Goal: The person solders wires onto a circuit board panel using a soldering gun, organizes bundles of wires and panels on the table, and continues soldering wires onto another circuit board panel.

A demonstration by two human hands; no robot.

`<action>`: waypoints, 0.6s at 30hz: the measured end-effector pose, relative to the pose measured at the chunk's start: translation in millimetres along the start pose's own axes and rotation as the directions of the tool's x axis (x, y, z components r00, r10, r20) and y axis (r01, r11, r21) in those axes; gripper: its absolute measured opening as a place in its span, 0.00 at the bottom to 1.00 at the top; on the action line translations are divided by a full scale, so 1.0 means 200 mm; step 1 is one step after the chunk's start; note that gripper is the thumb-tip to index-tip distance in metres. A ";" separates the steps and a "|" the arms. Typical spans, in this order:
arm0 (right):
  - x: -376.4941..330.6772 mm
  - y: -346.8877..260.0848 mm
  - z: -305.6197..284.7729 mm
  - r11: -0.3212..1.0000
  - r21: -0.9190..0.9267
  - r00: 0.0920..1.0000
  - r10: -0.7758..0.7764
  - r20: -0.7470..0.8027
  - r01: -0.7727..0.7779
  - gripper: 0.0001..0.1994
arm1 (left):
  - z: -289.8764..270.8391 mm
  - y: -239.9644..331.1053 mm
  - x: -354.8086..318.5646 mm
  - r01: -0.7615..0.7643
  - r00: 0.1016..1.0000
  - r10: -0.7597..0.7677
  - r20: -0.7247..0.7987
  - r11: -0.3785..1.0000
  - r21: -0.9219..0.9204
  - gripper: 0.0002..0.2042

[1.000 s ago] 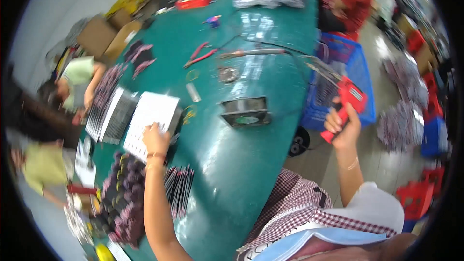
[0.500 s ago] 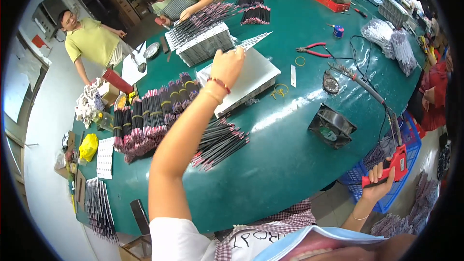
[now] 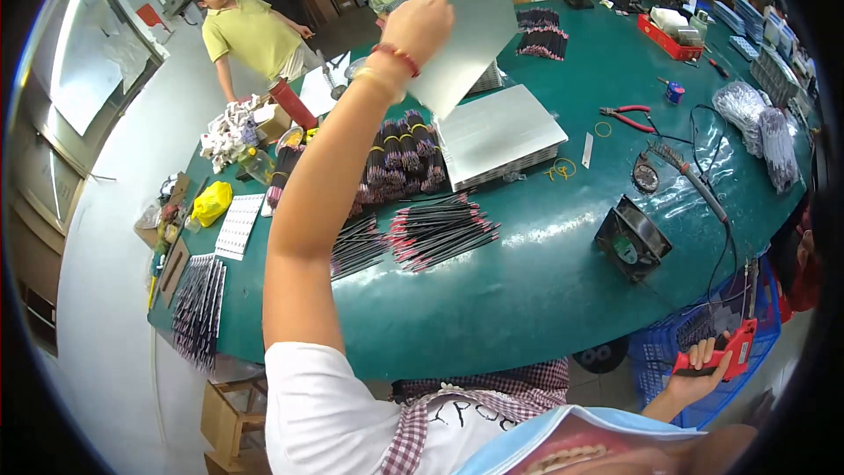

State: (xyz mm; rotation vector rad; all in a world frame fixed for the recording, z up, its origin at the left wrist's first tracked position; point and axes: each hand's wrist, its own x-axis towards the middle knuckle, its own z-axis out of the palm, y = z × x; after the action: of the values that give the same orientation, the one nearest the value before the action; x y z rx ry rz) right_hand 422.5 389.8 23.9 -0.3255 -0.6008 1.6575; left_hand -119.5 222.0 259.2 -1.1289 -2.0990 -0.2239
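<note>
My left hand (image 3: 418, 31) is raised over the far middle of the table, closed on the edge of a flat pale grey board (image 3: 475, 26) that is held up at a tilt. Below it lies a stack of similar pale boards (image 3: 505, 136). At the lower right, my right hand (image 3: 701, 371) wraps round the handle of a red soldering gun (image 3: 743, 347), out past the table's edge. Loose black wires with pink ends (image 3: 444, 230) lie in front of the stack. Bundles of such wires, tied with yellow bands (image 3: 404, 154), sit to its left.
A black fan (image 3: 631, 242), a soldering iron (image 3: 703, 192) on a coiled stand and red-handled pliers (image 3: 629, 116) occupy the right side of the green table (image 3: 527, 299). A blue crate (image 3: 651, 365) stands below its edge. Other people are at the far side.
My left hand has lifted the board from the stack, and it now stands tilted upright. My right hand still holds the soldering gun. The whole view has shifted.
</note>
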 end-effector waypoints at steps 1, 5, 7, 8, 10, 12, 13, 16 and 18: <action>-0.01 -0.02 -0.01 1.000 0.014 1.000 -0.007 0.016 0.007 0.16 | -0.12 0.04 -0.07 0.083 0.996 -0.083 0.020 0.996 0.031 0.12; -0.04 -0.07 -0.09 0.997 0.073 0.994 0.025 0.105 -0.033 0.16 | -0.53 -0.02 -0.44 0.108 0.976 -0.047 0.210 0.951 -0.289 0.11; -0.08 -0.12 -0.10 0.995 0.082 0.989 0.037 0.142 -0.049 0.16 | -0.66 0.02 -0.65 0.221 0.896 -0.018 0.445 0.885 -0.410 0.14; -0.08 -0.11 -0.12 0.992 0.105 0.987 0.056 0.153 -0.072 0.16 | -0.74 0.08 -0.74 0.234 0.860 0.027 0.509 0.866 -0.441 0.14; -0.11 -0.12 -0.15 0.982 0.145 0.981 0.096 0.170 -0.121 0.16 | -0.82 0.21 -0.95 0.223 0.877 0.074 0.475 0.812 -0.539 0.11; -0.17 -0.21 -0.14 0.984 0.140 0.981 0.085 0.172 -0.110 0.16 | -0.89 0.43 -1.07 0.245 0.749 -0.013 0.663 0.934 -0.259 0.10; -0.20 -0.19 -0.15 0.982 0.147 0.980 0.096 0.173 -0.122 0.16 | -0.89 0.54 -1.21 0.120 0.805 0.054 0.591 0.960 -0.251 0.11; -0.26 -0.21 -0.11 0.980 0.158 0.975 0.091 0.203 -0.124 0.15 | -0.85 0.83 -1.55 -0.062 0.822 0.135 0.554 0.987 -0.149 0.12; -0.31 -0.22 -0.06 0.978 0.160 0.978 0.103 0.180 -0.132 0.15 | -0.86 0.98 -1.69 -0.028 0.810 0.101 0.577 0.991 -0.133 0.13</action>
State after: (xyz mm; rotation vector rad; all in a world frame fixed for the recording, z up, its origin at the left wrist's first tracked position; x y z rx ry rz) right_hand 476.6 335.8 30.4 -0.0948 -0.5703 1.8512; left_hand 239.7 39.8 120.7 -1.4797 -2.6018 0.0474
